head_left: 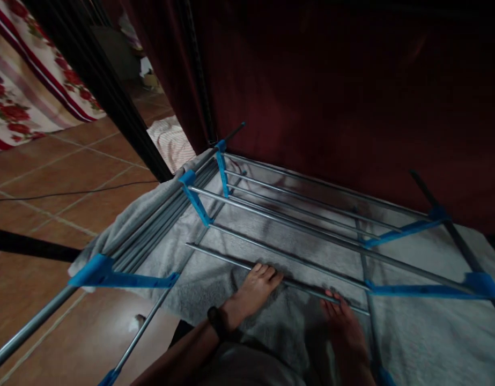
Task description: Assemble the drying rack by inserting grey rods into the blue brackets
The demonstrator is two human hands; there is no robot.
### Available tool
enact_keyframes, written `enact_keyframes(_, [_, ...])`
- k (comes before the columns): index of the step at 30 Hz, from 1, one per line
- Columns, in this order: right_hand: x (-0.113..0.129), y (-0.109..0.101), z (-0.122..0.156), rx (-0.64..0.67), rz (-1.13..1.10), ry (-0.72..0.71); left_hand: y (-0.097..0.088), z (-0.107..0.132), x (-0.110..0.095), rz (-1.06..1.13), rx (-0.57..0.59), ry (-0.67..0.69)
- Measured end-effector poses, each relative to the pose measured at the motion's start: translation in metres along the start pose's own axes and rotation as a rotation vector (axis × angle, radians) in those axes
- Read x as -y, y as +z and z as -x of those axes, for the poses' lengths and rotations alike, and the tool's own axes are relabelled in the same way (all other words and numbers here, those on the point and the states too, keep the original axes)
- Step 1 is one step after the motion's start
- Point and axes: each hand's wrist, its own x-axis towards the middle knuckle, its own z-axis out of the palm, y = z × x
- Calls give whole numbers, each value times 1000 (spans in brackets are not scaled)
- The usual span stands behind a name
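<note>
A grey towel point(271, 236) lies spread across a metal drying rack point(295, 222) with blue plastic joints. My left hand point(255, 292), with a dark band on the wrist, lies flat on the towel; its fingers are stretched out and the tips touch the nearest rod point(219, 254). My right hand point(346, 329) rests flat on the towel a little to the right, fingertips at the same rod. Neither hand holds anything. Dim light blurs the fingers' details.
A dark red curtain point(352, 91) hangs right behind the rack. Brown floor tiles point(70, 177) lie to the left, with a thin cable point(70, 192) across them, a flowered cloth point(26, 86) at the far left and a pale folded cloth point(172, 139) by a black post point(110, 91).
</note>
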Motion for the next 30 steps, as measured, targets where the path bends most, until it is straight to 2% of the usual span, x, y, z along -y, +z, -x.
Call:
enact_keyframes(4, [-20,-27,-4,84,181,-88,5,5,15,-42,-49,-28])
enact_keyframes(7, [-35,-47,-2,156,433,-241,2,13,30,-66,-72,-60])
enact_keyframes(10, [-41,-61,2,162,612,-366,-3,23,42,-83,-84,-76])
enact_keyframes(13, [-40,-70,2,164,658,-422,-6,30,49,-70,-108,-93])
enact_keyframes(19, [-47,-75,-9,186,571,-365,-10,32,51,-25,-126,-114])
enact_keyframes(22, [-49,-70,-15,142,464,-270,-13,30,52,-31,-139,-138])
enact_keyframes(25, [-29,-61,-20,71,231,-15,-16,29,57,-47,-160,-143])
enact_keyframes(27, [-5,-52,-26,-16,-72,211,-15,31,66,-70,-187,-114])
enact_keyframes(29, [17,-41,-35,-223,-515,428,-12,33,81,-107,-247,-74])
enact_keyframes(30, [25,-36,-40,-277,-584,447,-10,34,89,-124,-288,-57])
